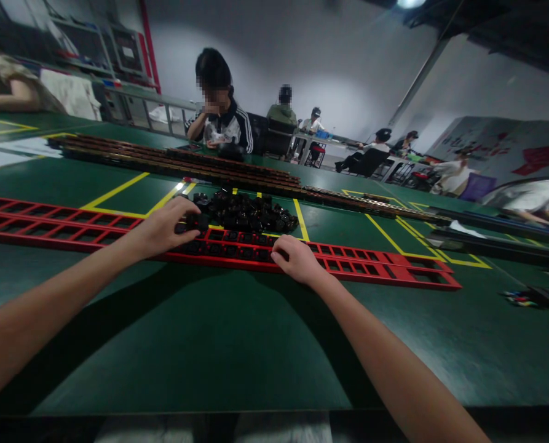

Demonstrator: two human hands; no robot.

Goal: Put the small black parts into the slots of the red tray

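A long red frame (385,274) with two rows of slots lies across the green table. Black blocks that look like socket modules (232,249) fill the slots in its middle stretch. Between the thumb and fingers of my left hand (166,226) is one black socket module (197,223), just above the frame. My right hand (296,258) rests on the frame at the right end of the filled slots, its fingers curled; whatever they may pinch is hidden. Behind the frame, close to both hands, lies a heap of loose black modules (251,212).
Long dark rails (182,161) lie across the table behind the heap, and more dark bars (486,243) are at the right. A bundle with coloured ends (527,298) sits near the right edge. Across the table sits a person (225,126); others work farther back.
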